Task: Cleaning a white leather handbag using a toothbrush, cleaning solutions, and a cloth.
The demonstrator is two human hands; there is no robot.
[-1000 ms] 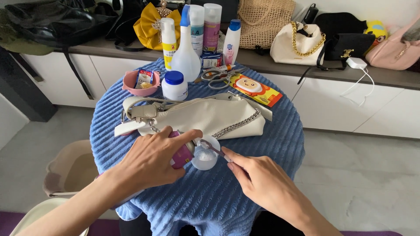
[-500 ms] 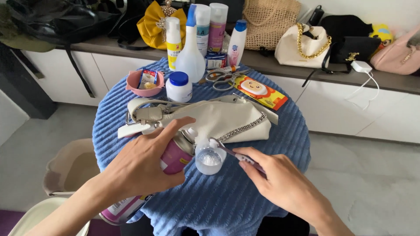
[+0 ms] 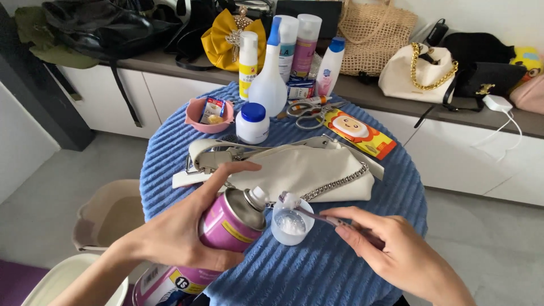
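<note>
Left to right, near edge of the desk: your left hand wraps a pink spray can, its fingers closed round the body and the forefinger arched over the top, so the white nozzle is tilted toward the small clear cup. The cup stands on the blue cloth just beside the nozzle, white foam in its bottom. Your right hand pinches a thin brush between closed fingers, its head resting over the cup's rim, placed to meet the foam. Just behind the cup lies a cream handbag with a chain, flat across the desk's middle. At the far edge stand a blue-capped jar, a pink bowl and bottles.
</note>
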